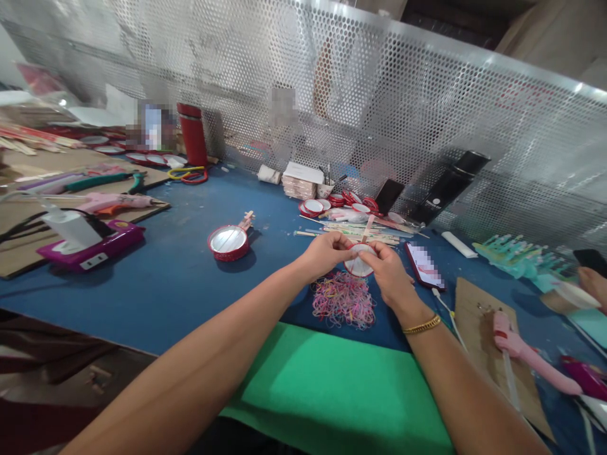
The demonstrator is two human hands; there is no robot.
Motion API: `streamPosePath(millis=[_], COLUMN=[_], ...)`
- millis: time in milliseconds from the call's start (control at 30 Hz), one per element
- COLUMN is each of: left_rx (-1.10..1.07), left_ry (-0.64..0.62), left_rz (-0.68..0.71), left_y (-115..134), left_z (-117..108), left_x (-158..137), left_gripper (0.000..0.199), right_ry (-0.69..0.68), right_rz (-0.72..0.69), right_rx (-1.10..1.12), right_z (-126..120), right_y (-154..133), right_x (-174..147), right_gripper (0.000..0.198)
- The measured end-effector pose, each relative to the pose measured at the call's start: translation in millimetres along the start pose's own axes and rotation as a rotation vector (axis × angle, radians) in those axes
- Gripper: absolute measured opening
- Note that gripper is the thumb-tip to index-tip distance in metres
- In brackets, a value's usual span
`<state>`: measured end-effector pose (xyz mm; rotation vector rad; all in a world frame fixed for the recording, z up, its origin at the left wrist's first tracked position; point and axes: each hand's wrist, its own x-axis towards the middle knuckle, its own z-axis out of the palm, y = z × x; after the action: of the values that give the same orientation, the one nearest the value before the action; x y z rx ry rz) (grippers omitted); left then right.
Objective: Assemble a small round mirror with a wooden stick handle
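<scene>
Between my two hands is a small round white disc (359, 265) with a red rim and a flat wooden stick pointing away from me. My left hand (329, 254) pinches its left edge. On the other side my right hand (389, 270) grips it, thumb lying over the white face. Just below the hands lies a tangled heap of pink and multicoloured rubber bands (344, 300). To the left sits a stack of similar red-rimmed discs (228, 242), with wooden sticks at its far side. Fingers hide part of the held disc.
A phone (425, 265) and a pink glue gun (526, 354) on cardboard lie to the right. Sticks and more red discs (313, 206) are behind the hands. A purple power strip (95, 248) and red bottle (192, 136) stand left. Another person's hand (592, 281) shows far right.
</scene>
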<state>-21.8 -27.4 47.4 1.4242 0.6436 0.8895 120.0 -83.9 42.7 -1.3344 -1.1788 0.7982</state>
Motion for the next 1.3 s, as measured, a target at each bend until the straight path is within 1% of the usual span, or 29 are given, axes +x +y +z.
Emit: streamPosePath(millis=[133,300,400,467,567,700,933,1100,1300], left_rx=[0.003,0.083,0.129,0.122,0.120,0.208,0.335,0.281,0.185], left_ry=[-0.029,-0.041,-0.048,-0.048,-0.013,0.020,0.058,0.073,0.108], left_rz=[0.009,0.025,0.028,0.031,0.046,0.087,0.123,0.119,0.089], left_y=[1.9,4.8,1.1,-3.3,-9.7,-13.7,-16.3,-20.3,-21.6], left_z=[0.1,0.4,1.6,3.1,5.5,7.2,6.3,5.7,6.9], left_x=[-1.1,-3.6,-2.6,-0.7,2.2,2.9,1.4,3.7,5.4], left_gripper=[0.030,0.029,0.029,0.028,0.028,0.028,0.023,0.029,0.033], right_ry=[0.019,0.077,0.112,0.136,0.168,0.189,0.186,0.150,0.140], right_rz=[-0.017,-0.032,-0.050,-0.067,-0.096,-0.124,-0.089,-0.056,-0.065], right_rx=[0.007,0.045,0.002,-0.028,-0.063,-0.132,-0.163,-0.103,-0.128], right_z=[-1.4,-3.5,-4.7,-4.8,-3.4,0.5,4.3,5.5,7.2], right_y=[2.6,3.9,6.7,8.9,10.1,6.3,2.6,2.9,0.2], right_x=[1.5,2.8,3.9,4.5,4.3,1.4,-2.3,-3.1,-3.1], right_gripper=[0.026,0.028,0.027,0.026,0.025,0.021,0.021,0.023,0.025])
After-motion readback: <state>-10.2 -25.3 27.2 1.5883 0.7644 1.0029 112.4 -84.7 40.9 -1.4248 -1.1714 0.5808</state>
